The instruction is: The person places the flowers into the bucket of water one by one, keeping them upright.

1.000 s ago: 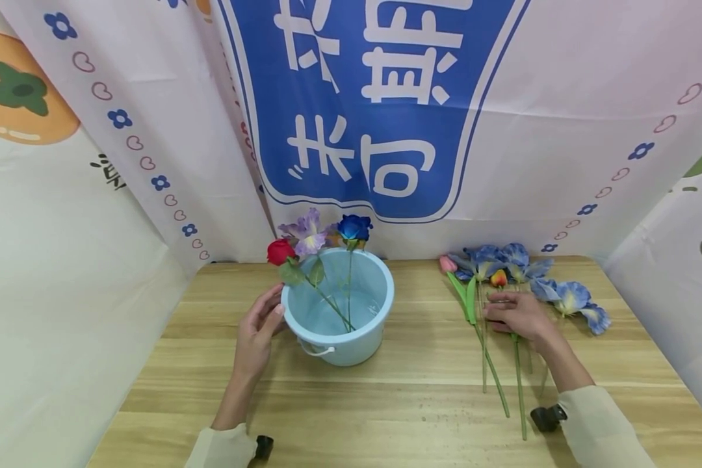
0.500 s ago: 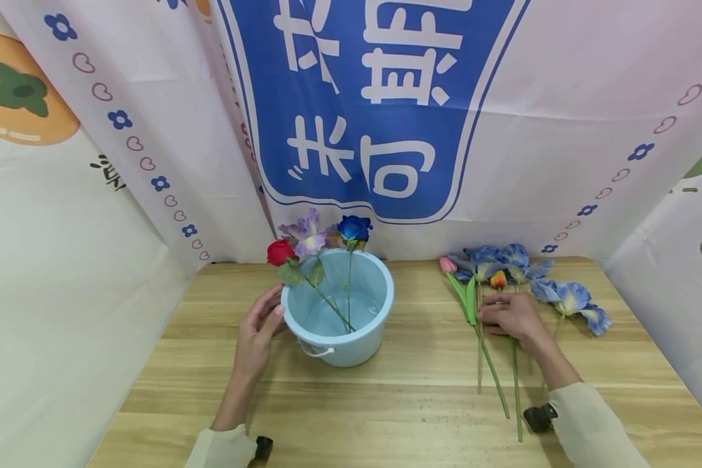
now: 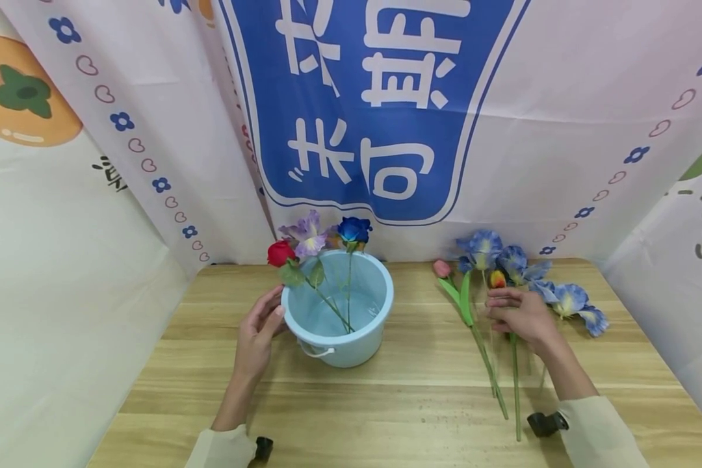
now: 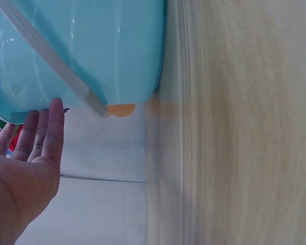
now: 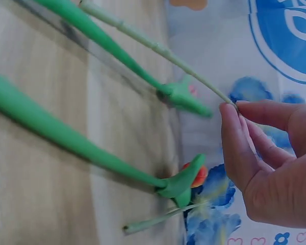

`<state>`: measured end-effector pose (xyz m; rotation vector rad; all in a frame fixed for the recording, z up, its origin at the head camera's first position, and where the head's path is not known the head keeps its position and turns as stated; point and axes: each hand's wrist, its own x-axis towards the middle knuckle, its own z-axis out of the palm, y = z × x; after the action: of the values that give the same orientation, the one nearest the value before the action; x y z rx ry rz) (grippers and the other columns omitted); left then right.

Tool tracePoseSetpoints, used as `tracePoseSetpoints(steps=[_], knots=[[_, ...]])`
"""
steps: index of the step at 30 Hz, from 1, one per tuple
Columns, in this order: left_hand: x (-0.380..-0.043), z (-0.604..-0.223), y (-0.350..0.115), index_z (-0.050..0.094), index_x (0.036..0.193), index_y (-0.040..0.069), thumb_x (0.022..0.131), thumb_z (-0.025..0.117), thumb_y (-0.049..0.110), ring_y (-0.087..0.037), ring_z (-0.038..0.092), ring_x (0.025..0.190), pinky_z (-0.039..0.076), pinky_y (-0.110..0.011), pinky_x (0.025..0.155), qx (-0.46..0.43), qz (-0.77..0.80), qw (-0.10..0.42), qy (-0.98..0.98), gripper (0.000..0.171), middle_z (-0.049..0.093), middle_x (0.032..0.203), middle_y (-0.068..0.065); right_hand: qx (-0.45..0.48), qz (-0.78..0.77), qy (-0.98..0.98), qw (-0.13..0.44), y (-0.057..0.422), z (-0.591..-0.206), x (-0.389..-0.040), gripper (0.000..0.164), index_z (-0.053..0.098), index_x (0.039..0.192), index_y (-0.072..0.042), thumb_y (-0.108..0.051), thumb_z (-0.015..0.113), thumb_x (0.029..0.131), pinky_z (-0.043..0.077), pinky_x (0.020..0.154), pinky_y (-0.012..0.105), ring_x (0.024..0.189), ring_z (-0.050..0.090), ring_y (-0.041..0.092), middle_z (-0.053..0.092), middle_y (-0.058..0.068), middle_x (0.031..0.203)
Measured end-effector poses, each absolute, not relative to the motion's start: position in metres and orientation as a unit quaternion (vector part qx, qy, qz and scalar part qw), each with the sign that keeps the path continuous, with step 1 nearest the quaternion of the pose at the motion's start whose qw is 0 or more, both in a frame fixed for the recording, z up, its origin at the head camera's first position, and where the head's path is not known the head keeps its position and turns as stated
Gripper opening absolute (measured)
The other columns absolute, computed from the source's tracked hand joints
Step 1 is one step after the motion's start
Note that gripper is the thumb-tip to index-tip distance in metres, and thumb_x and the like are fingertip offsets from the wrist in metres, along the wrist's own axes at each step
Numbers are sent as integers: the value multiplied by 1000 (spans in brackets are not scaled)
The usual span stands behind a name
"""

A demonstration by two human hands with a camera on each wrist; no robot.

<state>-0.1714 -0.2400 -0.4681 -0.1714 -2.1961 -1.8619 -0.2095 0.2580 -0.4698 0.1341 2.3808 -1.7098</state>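
My right hand [image 3: 523,318] pinches the thin stem of a blue iris [image 3: 482,248] between thumb and fingertips. In the right wrist view that iris stem [image 5: 158,48] slants above the green tulip stems. A pink tulip [image 3: 441,269] lies left of this hand, and a red-yellow tulip [image 3: 497,279] lies just beyond its fingers. My left hand [image 3: 257,338] touches the left side of a light blue bucket [image 3: 357,351], its fingers straight in the left wrist view. A red rose [image 3: 281,252], a purple iris [image 3: 308,237] and a blue rose [image 3: 354,229] stand in the bucket.
More blue irises [image 3: 571,299] lie on the wooden table [image 3: 421,403] at the right. The bucket's white handle [image 3: 318,351] hangs at its front. A printed cloth [image 3: 561,162] hangs behind the table's back edge.
The blue iris in my right hand has risen off the others, its bloom moving up and its stem tilting. The pink tulip has shifted slightly left. My left hand and the bucket stay put.
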Motion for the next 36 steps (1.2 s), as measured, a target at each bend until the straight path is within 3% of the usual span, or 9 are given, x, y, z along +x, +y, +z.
tracePoseSetpoints(steps=[5,11,14,18,24,27,31,36], knots=[[-171,-469,-240,52,156,2,113,54,14,3,68,118,65,-21,93,-60,-644,130,-751,45,61,148,-26,34,-598,796,82,257,-460,-204,58,46,155,7,-9,70,103,69,88,37,101,75,15,63,22,136],[-172,-470,-240,52,156,1,113,54,14,2,69,117,65,-22,92,-62,-646,132,-749,45,61,147,-27,17,-621,782,49,252,-441,-200,57,47,154,6,-10,70,104,68,91,34,100,74,6,69,-5,117],[-173,-470,-241,52,156,1,113,54,14,2,69,117,65,-22,92,-62,-647,131,-748,45,60,148,-27,1,-625,780,35,244,-429,-198,55,48,153,6,-10,69,105,68,92,34,102,74,5,69,-12,112],[-173,-471,-241,52,156,1,113,54,14,2,69,117,65,-21,92,-63,-647,131,-748,45,60,147,-28,-17,-622,783,22,229,-413,-195,53,51,151,6,-9,70,104,68,92,36,104,74,7,70,-8,113],[-173,-471,-241,52,156,1,113,54,14,2,69,117,65,-21,91,-62,-646,132,-749,45,61,147,-27,-44,-617,786,14,206,-393,-194,51,54,149,4,-11,71,103,68,91,34,105,75,6,67,21,132],[-173,-470,-241,52,156,1,113,54,14,2,69,117,65,-21,91,-61,-646,132,-749,45,60,147,-27,-56,-621,782,8,195,-384,-196,50,57,148,3,-11,73,102,69,88,32,103,75,7,69,17,129],[-173,-470,-241,52,156,1,113,54,14,2,68,117,65,-20,92,-59,-645,131,-751,45,60,148,-27,-72,-645,761,4,179,-371,-199,48,58,146,4,-5,72,101,69,87,34,101,77,11,74,-1,115],[-173,-470,-241,52,156,2,113,54,14,2,68,118,65,-20,91,-58,-642,130,-754,45,60,148,-27,-83,-662,745,-10,158,-356,-202,45,61,144,3,-2,73,100,69,86,32,99,76,11,74,-3,112]])
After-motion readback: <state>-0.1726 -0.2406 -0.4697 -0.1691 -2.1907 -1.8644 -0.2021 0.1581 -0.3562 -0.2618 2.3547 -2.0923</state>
